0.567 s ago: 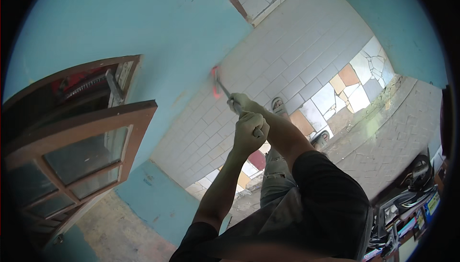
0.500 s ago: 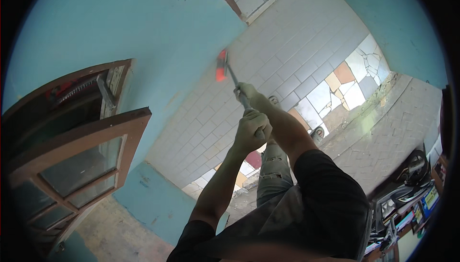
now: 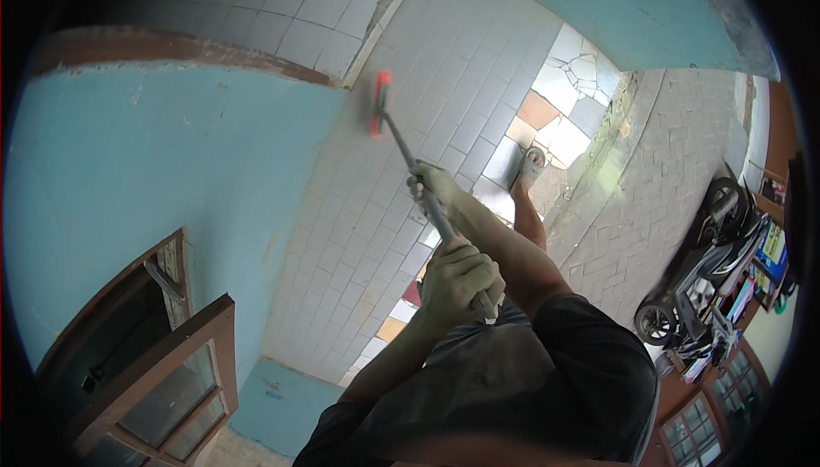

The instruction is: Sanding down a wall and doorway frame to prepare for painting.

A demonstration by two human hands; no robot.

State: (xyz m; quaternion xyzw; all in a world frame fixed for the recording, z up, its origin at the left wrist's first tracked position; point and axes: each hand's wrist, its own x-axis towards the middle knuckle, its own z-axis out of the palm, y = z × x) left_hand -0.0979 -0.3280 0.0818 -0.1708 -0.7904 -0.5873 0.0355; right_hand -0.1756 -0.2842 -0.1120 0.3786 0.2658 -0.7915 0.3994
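Observation:
A broom [image 3: 400, 138] with a long grey handle and a narrow red head slants away from me over the tiled floor [image 3: 342, 236]. Its head is at the floor, near the corner of the blue wall by the doorway; the bristles are too blurred to make out. My left hand [image 3: 461, 279] is wrapped round the handle close to its near end, which pokes out below the fist. Farther along, my right hand [image 3: 433, 183] grips the same handle nearer the head.
A blue wall [image 3: 171, 151] runs along the left, with an open wooden window [image 3: 175, 382] jutting out. The doorway's raised sill [image 3: 389, 19] lies ahead. My sandalled foot [image 3: 531, 168] stands by the broken-tile strip [image 3: 555, 134]. Beyond the paving, a motorbike [image 3: 696, 271] is parked at right.
The broom head has moved forward along the wall toward the doorway, both hands still on the handle. My view has turned, bringing more of the doorway and motorbike in. One foot has stepped forward.

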